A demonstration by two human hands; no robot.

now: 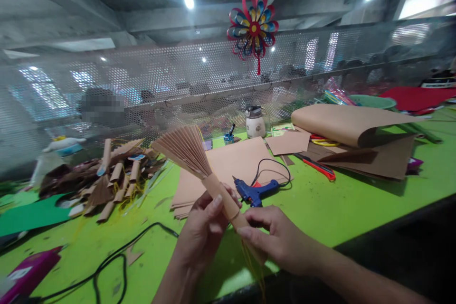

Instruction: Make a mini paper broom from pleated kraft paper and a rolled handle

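Gripped in two bare hands, a pleated paper fan [185, 151] slants across the center of the frame, its ribs spread toward the upper left and its rolled brown handle [231, 207] running down to the lower right. The left hand [211, 216] closes its grip around the middle of the handle, thumb laid along the top; the right hand [273, 233] pinches the lower part between thumb and curled fingers. Yellow threads [253, 261] hang beneath, near the edge of the lime-green tabletop [306, 209].

Just beyond the hands lies a blue glue gun [254, 193], close to brown paper sheets [242, 156] spread behind the fan. Right of center, a red-handled cutter [320, 169] rests near a large folded brown sheet [331, 123]. At left in the frame, paper tubes and pleated pieces sit in a heap [116, 180], above a black cable [107, 262] looping across the lower left. A lidded white bottle [255, 126] stands toward the back, before a perforated metal screen [171, 76], while a red, blue and yellow flower ornament [253, 28] shows at upper center.
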